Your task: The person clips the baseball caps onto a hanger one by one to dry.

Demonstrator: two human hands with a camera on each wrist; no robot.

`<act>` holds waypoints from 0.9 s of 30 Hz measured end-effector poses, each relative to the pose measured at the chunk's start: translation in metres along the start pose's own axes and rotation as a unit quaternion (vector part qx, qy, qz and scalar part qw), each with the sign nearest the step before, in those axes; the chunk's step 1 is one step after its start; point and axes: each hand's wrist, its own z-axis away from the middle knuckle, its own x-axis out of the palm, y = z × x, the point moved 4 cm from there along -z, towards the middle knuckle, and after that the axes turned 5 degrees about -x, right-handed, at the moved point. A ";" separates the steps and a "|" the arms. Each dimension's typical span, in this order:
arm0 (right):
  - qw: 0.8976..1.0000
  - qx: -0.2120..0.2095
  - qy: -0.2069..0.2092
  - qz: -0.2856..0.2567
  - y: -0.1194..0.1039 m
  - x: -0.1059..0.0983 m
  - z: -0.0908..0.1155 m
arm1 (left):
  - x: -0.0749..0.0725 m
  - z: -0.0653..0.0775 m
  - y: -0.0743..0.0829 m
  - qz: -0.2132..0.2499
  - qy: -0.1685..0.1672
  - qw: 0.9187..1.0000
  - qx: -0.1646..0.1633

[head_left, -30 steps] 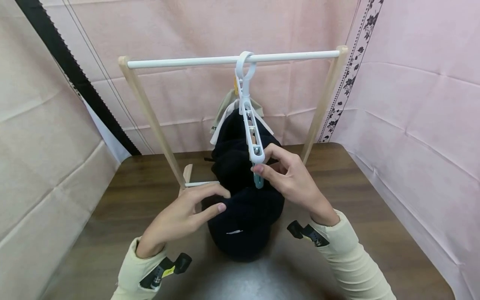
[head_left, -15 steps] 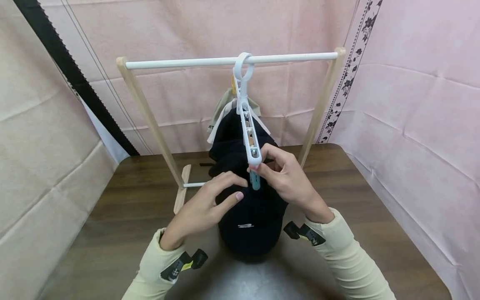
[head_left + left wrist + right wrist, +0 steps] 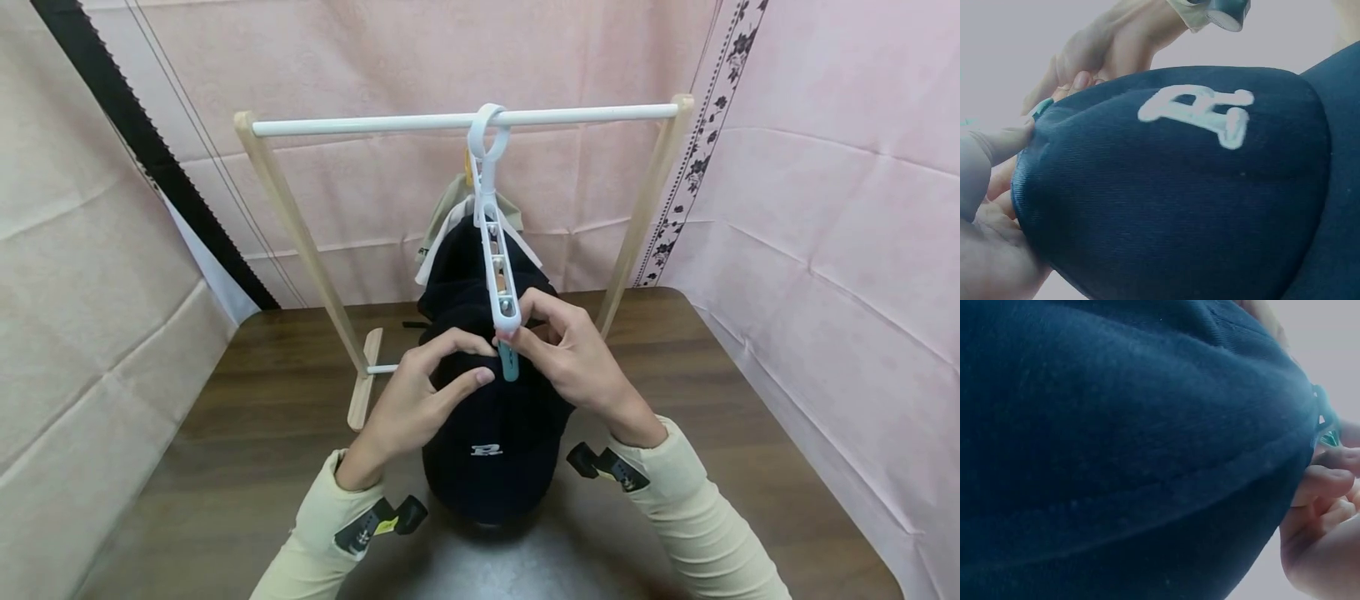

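A navy cap (image 3: 487, 433) with a white embroidered letter hangs at the front, its crown gathered at a teal clip (image 3: 509, 362). This clip sits under the near end of a white hanger (image 3: 501, 283). My right hand (image 3: 573, 358) pinches the clip from the right, fingers partly hidden behind the hanger end. My left hand (image 3: 420, 400) holds the top of the cap beside the clip. In the left wrist view, its thumb (image 3: 1010, 140) lies against the cloth, with other fingers behind the edge. The right wrist view shows the cap filling most of the frame.
The hanger hooks over a white rod (image 3: 375, 125) on a wooden stand (image 3: 300, 242). Behind the front cap hang more dark caps, a white one and a beige cap (image 3: 442, 208). A brown wooden table (image 3: 225, 417) lies below, with pink cloth (image 3: 562, 58) around it.
My left hand has moved right and up to the clip, bringing the navy cap along. The cap's front has turned to show its letter. My right hand has stayed at the clip.
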 end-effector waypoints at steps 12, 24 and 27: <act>0.999 0.007 0.018 0.029 0.001 0.000 0.003 | 0.006 0.000 -0.003 0.030 0.037 0.999 -0.001; 0.998 0.026 0.031 0.047 0.004 -0.003 0.008 | 0.011 -0.003 -0.005 0.048 0.045 0.997 -0.028; 0.998 0.034 0.030 0.053 0.003 -0.004 0.009 | 0.010 -0.004 -0.005 0.046 0.042 0.998 -0.024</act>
